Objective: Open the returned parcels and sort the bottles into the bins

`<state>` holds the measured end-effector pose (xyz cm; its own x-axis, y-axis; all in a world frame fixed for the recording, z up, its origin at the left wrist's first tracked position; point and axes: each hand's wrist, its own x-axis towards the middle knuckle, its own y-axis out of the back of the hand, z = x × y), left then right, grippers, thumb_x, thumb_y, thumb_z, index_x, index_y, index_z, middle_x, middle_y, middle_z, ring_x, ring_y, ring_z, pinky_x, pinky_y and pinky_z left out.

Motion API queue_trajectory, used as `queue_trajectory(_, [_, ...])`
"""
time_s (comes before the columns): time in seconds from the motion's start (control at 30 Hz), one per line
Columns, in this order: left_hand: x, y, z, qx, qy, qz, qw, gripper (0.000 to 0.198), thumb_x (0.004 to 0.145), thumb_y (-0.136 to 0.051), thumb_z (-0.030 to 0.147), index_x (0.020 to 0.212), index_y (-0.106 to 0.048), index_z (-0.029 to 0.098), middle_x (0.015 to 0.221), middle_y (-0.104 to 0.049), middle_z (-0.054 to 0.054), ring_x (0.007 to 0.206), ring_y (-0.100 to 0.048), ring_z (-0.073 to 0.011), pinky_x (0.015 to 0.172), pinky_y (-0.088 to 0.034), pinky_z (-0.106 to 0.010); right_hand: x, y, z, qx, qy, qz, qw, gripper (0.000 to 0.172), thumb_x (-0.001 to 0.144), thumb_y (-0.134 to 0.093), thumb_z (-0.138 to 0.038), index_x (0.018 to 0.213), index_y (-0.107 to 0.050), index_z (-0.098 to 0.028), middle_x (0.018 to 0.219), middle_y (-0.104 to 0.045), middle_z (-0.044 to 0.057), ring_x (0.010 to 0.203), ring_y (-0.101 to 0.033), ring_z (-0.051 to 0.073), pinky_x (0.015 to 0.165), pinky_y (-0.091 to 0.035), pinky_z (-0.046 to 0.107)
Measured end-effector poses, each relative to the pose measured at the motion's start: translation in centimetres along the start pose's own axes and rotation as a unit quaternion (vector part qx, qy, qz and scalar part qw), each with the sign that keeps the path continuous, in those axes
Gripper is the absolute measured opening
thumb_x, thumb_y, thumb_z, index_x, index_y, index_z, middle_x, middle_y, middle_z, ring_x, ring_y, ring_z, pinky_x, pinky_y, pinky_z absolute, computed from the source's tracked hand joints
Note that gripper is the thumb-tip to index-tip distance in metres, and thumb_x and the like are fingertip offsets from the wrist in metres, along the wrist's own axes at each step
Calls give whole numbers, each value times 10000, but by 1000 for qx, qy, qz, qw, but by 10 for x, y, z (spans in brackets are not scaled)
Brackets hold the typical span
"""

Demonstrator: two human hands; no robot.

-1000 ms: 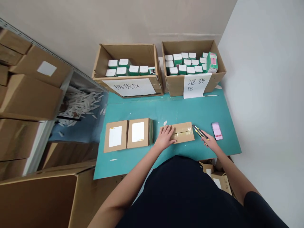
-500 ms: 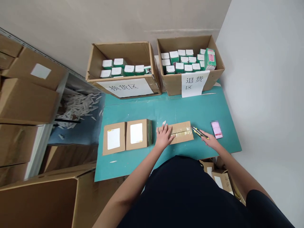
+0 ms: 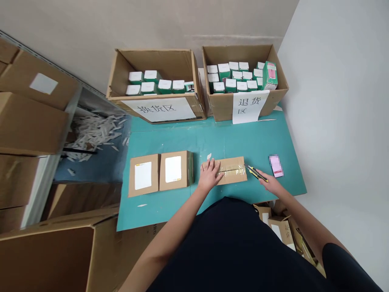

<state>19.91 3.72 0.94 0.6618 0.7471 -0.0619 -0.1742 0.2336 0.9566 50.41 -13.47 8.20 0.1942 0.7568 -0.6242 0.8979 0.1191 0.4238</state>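
My left hand (image 3: 209,176) lies with fingers spread on the left part of a small taped cardboard box (image 3: 232,177). Clear tape runs along the seam on top of this box. My right hand (image 3: 270,183) is closed around a yellow and black utility knife (image 3: 257,173), whose tip is at the box's right end. Whether the blade touches the tape cannot be made out. To the left, two cardboard boxes with white labels (image 3: 144,176) (image 3: 173,169) sit side by side on the green table (image 3: 182,140).
Two large open cartons with paper signs (image 3: 173,109) (image 3: 251,106) stand at the table's back, holding green and white boxes. A pink item (image 3: 276,166) lies at the right. Stacked cartons (image 3: 30,123) line the left, and an open carton (image 3: 105,251) stands at lower left.
The view has shifted slightly. The knife in my right hand is tilted a little more steeply near the box's right end; my left hand stays on the box.
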Motion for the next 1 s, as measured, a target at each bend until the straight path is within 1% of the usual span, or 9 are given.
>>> queue_trajectory(0.2, [1, 2, 2, -2, 6, -13, 1000, 644, 958, -516, 540, 1504, -483, 201, 1607, -379, -207, 1504, -293, -417, 1151, -274, -658, -13, -13, 4, 32, -16, 11, 999, 611, 943, -504, -275, 1551, -442, -267, 732, -604, -27, 474, -470, 96, 516, -457, 229])
queue_trajectory(0.4, [1, 1, 2, 3, 1, -4, 1000, 614, 979, -470, 533, 1505, -483, 218, 1607, -387, -193, 1502, -298, -402, 1145, -293, -644, -20, -27, 12, 54, -22, 22, 998, 630, 927, -523, -360, 1544, -455, -249, 771, -632, -12, 469, -475, 103, 513, -459, 245])
queue_trajectory(0.5, [1, 1, 2, 6, 1, 0, 1000, 593, 991, -448, 510, 1504, -486, 214, 1606, -389, -192, 1502, -300, -401, 1137, -303, -646, -24, -26, 15, 54, -26, 25, 998, 641, 916, -546, -402, 1536, -468, -258, 743, -627, -18, 466, -472, 107, 503, -454, 244])
queue_trajectory(0.6, [1, 1, 3, 3, 5, 2, 1000, 574, 994, -445, 492, 1494, -500, 216, 1600, -402, -186, 1502, -306, -398, 1137, -311, -638, -29, -24, 17, 65, -40, 17, 997, 651, 912, -557, -393, 1539, -464, -243, 716, -606, -19, 457, -464, 105, 484, -446, 238])
queue_trajectory(0.7, [2, 1, 3, -7, 10, 2, 1000, 576, 988, -457, 494, 1496, -500, 225, 1598, -408, -179, 1504, -305, -396, 1147, -300, -637, -35, -26, 15, 92, -54, 10, 994, 647, 916, -562, -389, 1539, -461, -249, 744, -604, -12, 448, -461, 95, 457, -435, 230])
queue_trajectory(0.87, [2, 2, 3, -13, 10, -3, 1000, 588, 987, -454, 499, 1503, -491, 220, 1606, -395, -179, 1506, -302, -396, 1155, -288, -633, -43, -30, 13, 121, -71, 20, 990, 648, 912, -558, -409, 1535, -456, -261, 777, -613, -10, 446, -471, 93, 413, -400, 216])
queue_trajectory(1.0, [1, 3, 2, -14, 5, -4, 1000, 585, 991, -450, 496, 1505, -485, 220, 1607, -393, -178, 1508, -300, -392, 1161, -283, -622, -50, -26, 19, 127, -75, 0, 989, 661, 894, -555, -414, 1530, -463, -258, 790, -614, -8, 450, -474, 91, 386, -366, 205])
